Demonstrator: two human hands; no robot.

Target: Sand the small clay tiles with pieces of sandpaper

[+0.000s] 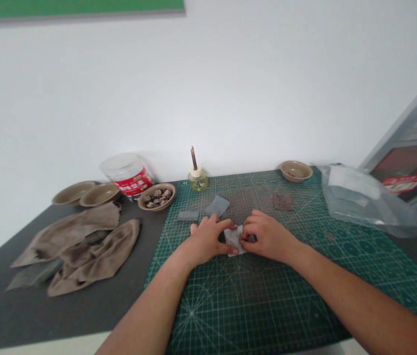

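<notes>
A small light-grey piece of sandpaper [233, 238] lies on the green cutting mat [208, 301]. My left hand [208, 240] keeps it down by its edges, with the thumb at the near side and the index finger at the far side. My right hand [262, 234] is closed in a pinch over the right part of the sandpaper. Its fingertips grip something small and dark, mostly hidden by the fingers. Just beyond my left hand are a blue-grey sheet [218, 204] and a narrower grey strip [188, 215].
A brown marked square [283, 201] and a small bowl [296, 171] are at the mat's far right. A plastic bag [367, 202] covers its right edge. Leftward stand a bowl of stone-like pieces [157, 196], a jar [127, 175], brown cloths [97, 256] and a reed bottle [198, 180].
</notes>
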